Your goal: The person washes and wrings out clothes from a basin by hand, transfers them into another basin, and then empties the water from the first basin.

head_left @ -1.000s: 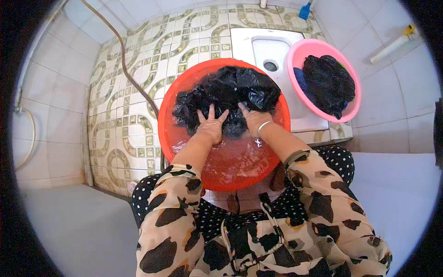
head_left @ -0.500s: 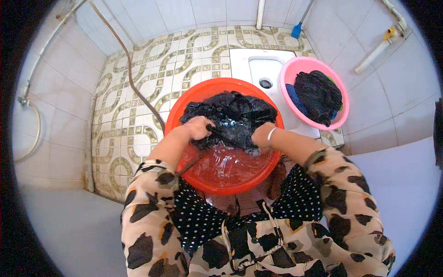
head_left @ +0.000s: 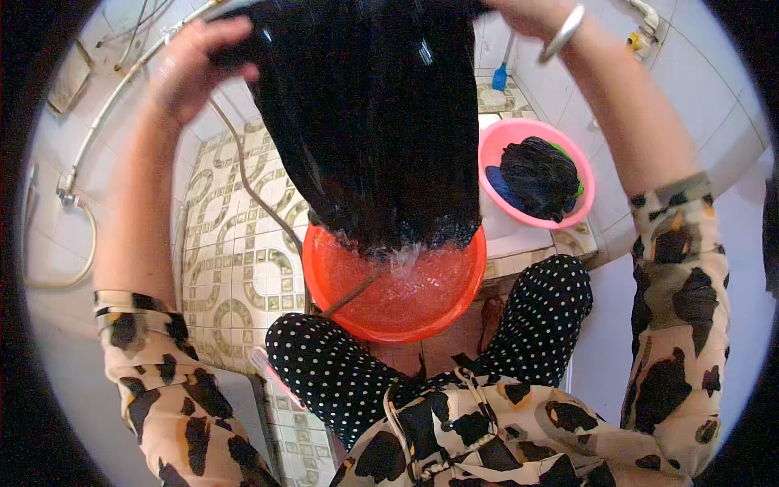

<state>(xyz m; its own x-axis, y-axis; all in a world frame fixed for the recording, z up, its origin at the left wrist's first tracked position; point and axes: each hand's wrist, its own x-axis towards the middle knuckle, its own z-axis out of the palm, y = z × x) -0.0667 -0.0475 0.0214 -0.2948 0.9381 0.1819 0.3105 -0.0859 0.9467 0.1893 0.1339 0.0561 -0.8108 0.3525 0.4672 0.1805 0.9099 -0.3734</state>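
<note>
A wet black cloth garment [head_left: 369,122] hangs spread between my raised hands. Its lower end trails in the water of the red basin [head_left: 389,325], where the water churns and splashes. My left hand [head_left: 199,65] is closed on the garment's upper left corner, slightly blurred. At the top edge of the picture, my right hand [head_left: 527,15], with a white bangle [head_left: 562,34] on the wrist, grips the upper right corner; its fingertips are partly cut off. What the garment is cannot be made out.
A pink basin [head_left: 580,203] with dark and blue clothes stands to the right on a white squat toilet [head_left: 519,241]. A brown hose [head_left: 260,195] runs from the left into the red basin. A blue brush [head_left: 499,79] stands by the far wall; pipes [head_left: 105,122] line the left wall.
Both hands have risen from the red basin and moved apart, lifting the black garment out of the water into a hanging sheet.
</note>
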